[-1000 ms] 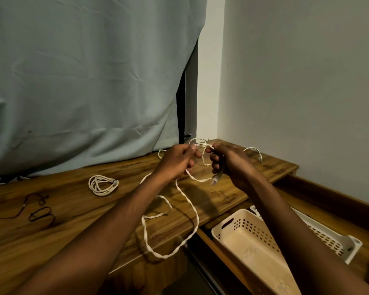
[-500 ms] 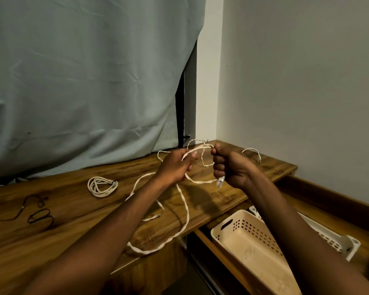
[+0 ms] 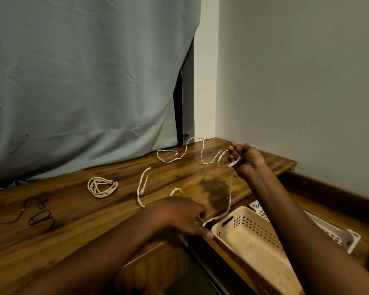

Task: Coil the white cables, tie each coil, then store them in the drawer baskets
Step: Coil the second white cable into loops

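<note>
Well to the left of the left hand, dark ties (image 3: 38,213) lie on the wooden desk (image 3: 77,226), and a coiled white cable (image 3: 102,186) rests between them and that hand. The left hand (image 3: 179,216) reaches low at the desk's front edge, fingers curled down onto the loose white cable (image 3: 227,211) there. That cable runs up to the raised right hand (image 3: 246,160), whose fingers curl around its plug end. Below the right forearm sit 2 baskets: a cream basket (image 3: 254,241) and a white basket (image 3: 337,235) in the open drawer.
</note>
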